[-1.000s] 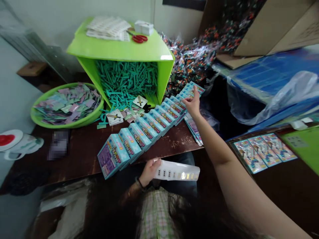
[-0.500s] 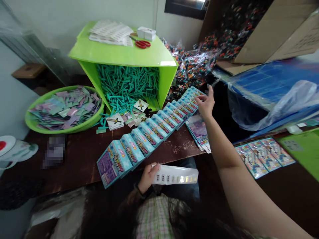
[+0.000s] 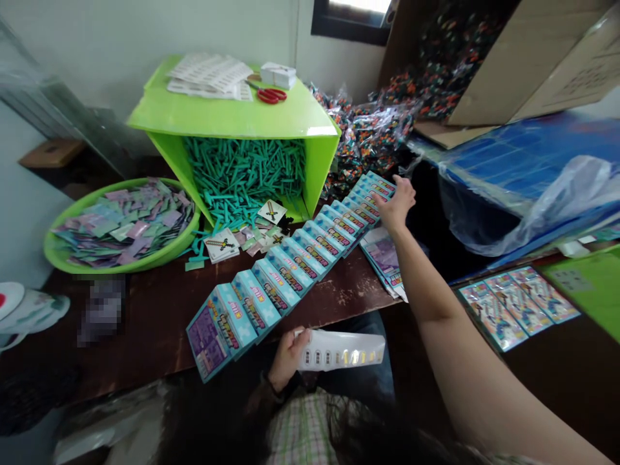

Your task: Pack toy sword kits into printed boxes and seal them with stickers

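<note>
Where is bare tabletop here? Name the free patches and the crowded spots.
Free: dark table between green basin and fanned row of packets; a smaller patch below the row's far half. Crowded: the tipped green bin mouth, spilling teal pieces.

One green bowl [image 3: 58, 255], one green bin [image 3: 232, 119], one pair of scissors [image 3: 268, 95], three packets [image 3: 518, 303]

Your right arm stretches forward and away from your body, elbow nearly straight, forearm bare. Your right hand [image 3: 394, 205] lies palm down at full reach, fingers [image 3: 405, 191] loosely spread and flat, closed on nothing. Your left arm is bent close to your chest, and your left hand [image 3: 289, 356] sits low, fingers curled in a grip with the thumb on top.
</note>
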`<act>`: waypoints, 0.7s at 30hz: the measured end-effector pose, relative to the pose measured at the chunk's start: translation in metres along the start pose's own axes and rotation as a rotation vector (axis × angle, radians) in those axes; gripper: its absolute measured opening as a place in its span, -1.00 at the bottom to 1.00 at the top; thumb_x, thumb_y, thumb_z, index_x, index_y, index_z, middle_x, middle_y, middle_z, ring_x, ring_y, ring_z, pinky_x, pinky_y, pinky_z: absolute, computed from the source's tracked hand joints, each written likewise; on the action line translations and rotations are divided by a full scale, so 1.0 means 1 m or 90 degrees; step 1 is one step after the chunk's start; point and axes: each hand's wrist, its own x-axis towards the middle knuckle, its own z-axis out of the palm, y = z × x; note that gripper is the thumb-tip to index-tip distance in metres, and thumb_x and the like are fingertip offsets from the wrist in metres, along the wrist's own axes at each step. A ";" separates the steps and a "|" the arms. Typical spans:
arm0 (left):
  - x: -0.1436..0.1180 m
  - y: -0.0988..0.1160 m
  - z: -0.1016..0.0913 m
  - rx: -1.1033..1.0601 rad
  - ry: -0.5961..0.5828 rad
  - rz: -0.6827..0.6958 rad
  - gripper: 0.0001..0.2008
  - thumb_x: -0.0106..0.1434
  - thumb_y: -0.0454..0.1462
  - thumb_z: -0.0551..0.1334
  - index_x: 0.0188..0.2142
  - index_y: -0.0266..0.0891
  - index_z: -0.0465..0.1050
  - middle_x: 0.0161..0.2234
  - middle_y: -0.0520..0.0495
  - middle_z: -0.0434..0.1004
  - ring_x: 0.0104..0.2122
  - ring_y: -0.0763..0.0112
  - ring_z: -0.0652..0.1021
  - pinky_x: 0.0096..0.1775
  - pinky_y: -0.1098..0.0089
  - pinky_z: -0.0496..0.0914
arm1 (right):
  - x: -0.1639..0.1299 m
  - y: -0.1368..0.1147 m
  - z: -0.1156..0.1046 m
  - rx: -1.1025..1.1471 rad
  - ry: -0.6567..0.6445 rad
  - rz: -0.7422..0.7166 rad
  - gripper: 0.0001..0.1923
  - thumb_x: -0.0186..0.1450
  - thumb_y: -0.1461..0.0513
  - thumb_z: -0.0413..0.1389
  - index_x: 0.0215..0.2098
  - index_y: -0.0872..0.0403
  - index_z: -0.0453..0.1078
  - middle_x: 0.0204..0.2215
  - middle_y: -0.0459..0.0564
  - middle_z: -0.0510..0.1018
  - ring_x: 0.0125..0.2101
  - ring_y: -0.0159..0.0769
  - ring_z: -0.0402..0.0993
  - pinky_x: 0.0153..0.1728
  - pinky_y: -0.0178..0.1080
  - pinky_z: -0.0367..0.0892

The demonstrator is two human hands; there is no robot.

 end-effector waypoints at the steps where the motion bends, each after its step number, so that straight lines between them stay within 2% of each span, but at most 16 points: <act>1: 0.000 0.000 0.000 0.001 0.009 0.001 -0.22 -0.26 0.44 0.37 -0.62 -0.19 0.21 -0.66 0.14 0.16 -0.61 0.57 0.21 -0.56 0.47 0.10 | 0.005 0.005 -0.002 0.048 0.004 0.034 -0.52 0.25 0.11 0.21 0.11 0.08 0.46 0.11 0.24 0.52 0.12 0.10 0.42 0.16 0.17 0.30; 4: 0.003 0.000 0.003 -0.008 0.007 -0.007 -0.23 -0.28 0.43 0.38 -0.61 -0.19 0.22 -0.65 0.13 0.17 -0.61 0.56 0.24 -0.57 0.46 0.11 | 0.010 0.012 0.001 0.200 -0.054 0.129 -0.77 0.25 0.14 0.18 -0.24 0.13 0.53 -0.28 0.10 0.62 -0.21 -0.10 0.54 -0.03 -0.02 0.44; 6: 0.004 0.001 0.006 -0.016 -0.015 -0.011 -0.23 -0.27 0.42 0.38 -0.61 -0.18 0.20 -0.66 0.14 0.15 -0.62 0.56 0.23 -0.57 0.46 0.10 | 0.004 0.009 0.009 0.242 -0.101 0.166 -0.80 0.20 0.14 0.22 -0.33 0.13 0.52 -0.39 0.04 0.61 -0.31 -0.16 0.52 -0.11 -0.09 0.46; 8: 0.006 0.004 0.009 -0.015 -0.032 -0.011 -0.23 -0.26 0.42 0.38 -0.62 -0.18 0.19 -0.66 0.14 0.14 -0.62 0.57 0.22 -0.57 0.47 0.10 | -0.002 0.003 0.017 0.214 -0.122 0.175 -0.81 0.18 0.15 0.24 -0.34 0.13 0.53 -0.41 0.02 0.61 -0.32 -0.18 0.52 -0.08 -0.09 0.46; 10: 0.006 0.007 0.011 -0.003 -0.036 -0.013 -0.22 -0.27 0.43 0.37 -0.62 -0.17 0.17 -0.67 0.15 0.13 -0.63 0.58 0.21 -0.58 0.47 0.10 | -0.004 -0.003 0.020 0.135 -0.115 0.157 -0.82 0.20 0.16 0.24 -0.31 0.12 0.54 -0.33 0.06 0.65 -0.24 -0.13 0.55 0.04 0.00 0.42; 12: 0.007 0.008 0.012 0.010 -0.040 -0.017 -0.22 -0.26 0.44 0.36 -0.62 -0.16 0.14 -0.68 0.16 0.11 -0.65 0.58 0.20 -0.58 0.47 0.10 | 0.000 -0.007 0.013 0.050 -0.080 0.106 -0.76 0.21 0.15 0.26 -0.18 0.10 0.56 -0.11 0.15 0.65 -0.05 -0.01 0.54 0.16 0.14 0.33; 14: 0.006 0.009 0.012 0.024 -0.038 -0.012 -0.24 -0.20 0.43 0.33 -0.61 -0.15 0.12 -0.68 0.15 0.12 -0.65 0.56 0.21 -0.58 0.47 0.11 | 0.000 -0.010 -0.006 0.022 -0.035 0.047 -0.61 0.25 0.10 0.27 0.01 0.07 0.53 0.11 0.21 0.55 0.11 0.07 0.47 0.20 0.20 0.28; 16: 0.005 0.011 0.013 0.053 -0.033 0.015 -0.29 -0.12 0.38 0.33 -0.60 -0.16 0.14 -0.67 0.15 0.13 -0.63 0.54 0.22 -0.57 0.47 0.12 | -0.019 -0.016 -0.032 0.092 -0.029 -0.002 -0.54 0.34 0.02 0.20 0.13 0.04 0.48 0.14 0.20 0.52 0.09 0.04 0.50 0.15 0.15 0.37; 17: 0.004 0.012 0.014 0.070 -0.033 0.038 -0.32 -0.08 0.35 0.33 -0.59 -0.16 0.16 -0.66 0.14 0.14 -0.61 0.53 0.23 -0.55 0.47 0.13 | -0.038 -0.021 -0.046 0.154 -0.074 -0.031 -0.55 0.38 -0.01 0.15 0.14 0.03 0.48 0.08 0.17 0.56 0.03 -0.01 0.54 0.10 0.09 0.42; 18: 0.003 0.014 0.016 0.085 -0.039 0.067 -0.36 -0.03 0.31 0.34 -0.59 -0.17 0.19 -0.64 0.13 0.17 -0.59 0.52 0.24 -0.54 0.47 0.16 | -0.063 -0.027 -0.061 0.225 -0.153 -0.065 -0.56 0.41 -0.04 0.11 0.12 0.02 0.50 0.00 0.13 0.61 -0.03 -0.05 0.57 0.04 0.03 0.48; 21: 0.002 0.020 0.022 0.102 -0.078 0.157 -0.51 0.11 0.16 0.32 -0.52 -0.21 0.38 -0.56 0.05 0.36 -0.49 0.44 0.34 -0.42 0.44 0.29 | -0.158 -0.051 -0.102 0.383 -0.562 -0.207 -0.55 0.34 -0.07 0.22 0.06 0.01 0.57 -0.16 0.04 0.68 -0.09 -0.09 0.62 -0.06 -0.09 0.54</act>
